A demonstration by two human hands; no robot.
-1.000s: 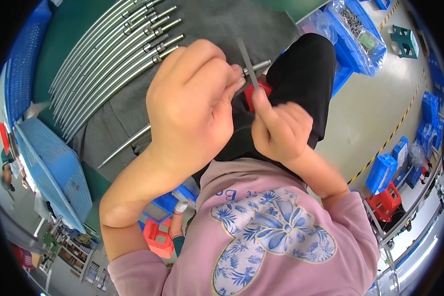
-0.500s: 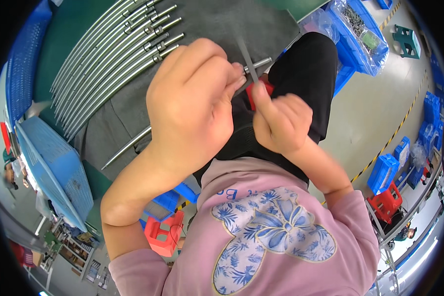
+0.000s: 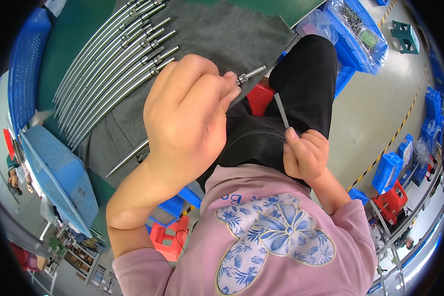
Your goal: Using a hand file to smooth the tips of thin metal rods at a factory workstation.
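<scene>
My left hand [image 3: 187, 118] is closed around a slim shiny metal rod [image 3: 251, 74]. The rod's stepped, collared end sticks out past my fingertips, and its tapered end shows beyond my wrist; my palm hides the middle. Lower and to the right, my right hand [image 3: 308, 155] pinches a narrow flat grey strip [image 3: 281, 109], perhaps a file, between thumb and fingers. The strip points up and is apart from the rod. Several similar metal rods [image 3: 114, 79] lie side by side on a dark grey cloth [image 3: 207, 29], their collared ends toward the right.
The cloth covers part of a green table [image 3: 47, 69]. At the left stand a light blue perforated basket [image 3: 59, 170] and a darker blue one [image 3: 25, 69]. A blue bin [image 3: 348, 42] with bagged small metal parts is at upper right. Below are a red stool [image 3: 168, 241] and a green stool [image 3: 405, 37].
My right hand has moved down and to the right, taking the grey strip away from the rod it was crossing. My left hand keeps hold of the rod, slightly lower.
</scene>
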